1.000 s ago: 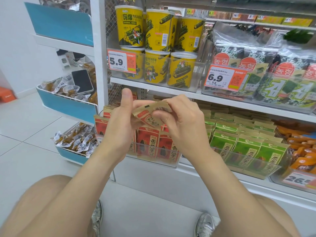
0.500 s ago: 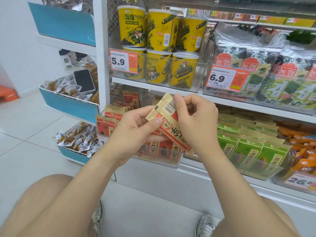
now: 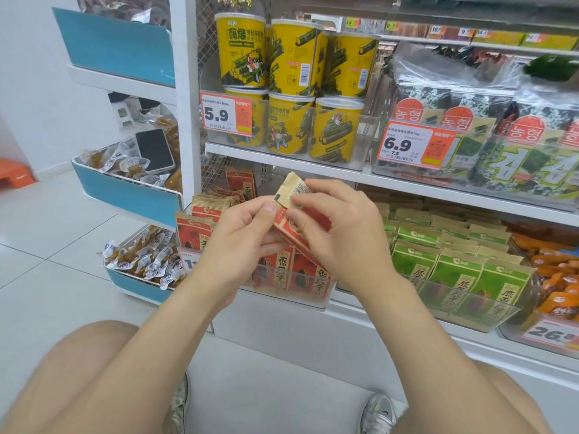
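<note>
White shelving and pale floor tiles frame hands pinching a red packet.

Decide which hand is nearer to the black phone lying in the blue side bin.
Left. The left hand is to the right of and below the phone; the right hand lies farther right still, beyond the red packet both hold.

One packet, one left hand, one right hand, one phone, two shoes and at least six tubs are counted.
</note>
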Demonstrator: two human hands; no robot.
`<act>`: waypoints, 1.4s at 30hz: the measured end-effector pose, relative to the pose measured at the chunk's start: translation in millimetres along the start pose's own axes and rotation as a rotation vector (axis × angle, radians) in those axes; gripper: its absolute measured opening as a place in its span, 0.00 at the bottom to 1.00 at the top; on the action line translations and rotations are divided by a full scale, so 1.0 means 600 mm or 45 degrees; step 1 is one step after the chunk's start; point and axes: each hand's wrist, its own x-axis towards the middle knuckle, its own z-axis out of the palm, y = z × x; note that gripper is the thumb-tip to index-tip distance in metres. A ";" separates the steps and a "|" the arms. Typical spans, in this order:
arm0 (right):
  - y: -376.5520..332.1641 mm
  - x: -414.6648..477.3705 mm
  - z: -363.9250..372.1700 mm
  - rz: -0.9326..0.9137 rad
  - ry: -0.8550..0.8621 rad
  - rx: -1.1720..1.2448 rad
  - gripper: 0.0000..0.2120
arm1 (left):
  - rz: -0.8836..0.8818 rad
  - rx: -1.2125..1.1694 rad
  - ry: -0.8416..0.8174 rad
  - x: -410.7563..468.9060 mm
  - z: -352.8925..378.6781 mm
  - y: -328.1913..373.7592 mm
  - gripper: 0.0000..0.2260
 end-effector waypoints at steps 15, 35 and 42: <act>-0.017 0.016 0.007 0.712 -0.138 0.590 0.06 | -0.011 0.045 0.002 -0.013 -0.002 0.021 0.12; -0.028 -0.002 0.016 0.147 -0.363 -0.020 0.11 | 0.092 0.387 0.303 -0.009 0.008 0.006 0.04; -0.026 0.008 0.009 0.393 -0.282 0.228 0.07 | -0.072 0.158 0.183 -0.010 -0.001 0.017 0.05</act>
